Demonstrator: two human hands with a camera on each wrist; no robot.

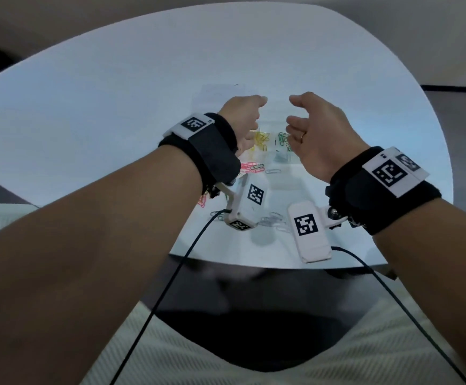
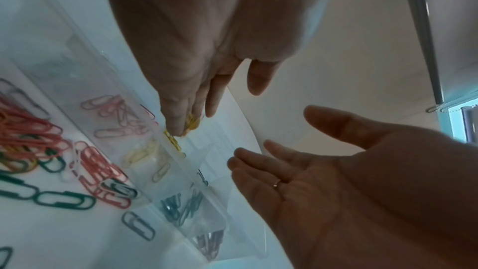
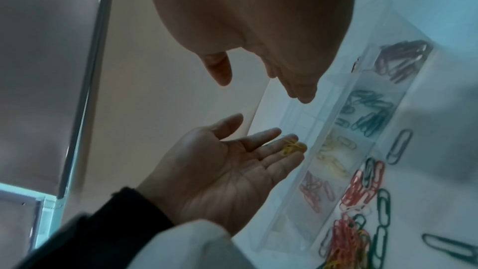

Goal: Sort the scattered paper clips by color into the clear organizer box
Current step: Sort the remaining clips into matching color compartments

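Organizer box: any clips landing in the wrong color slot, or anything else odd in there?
Nothing stands out. In the organizer box each filled compartment looks single-colored: pink, yellow, green, then a dark batch. The left hand carries yellow clips on its fingertips beside the yellow slot. Unsorted clips lie mixed on the table.

organizer box (image 1: 279, 173) mostly hidden behind hands

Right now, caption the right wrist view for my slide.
Left hand tips yellow clips toward the clear box.

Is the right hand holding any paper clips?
No, the right hand is open and bare; the yellow clips lie on the left hand's fingers.
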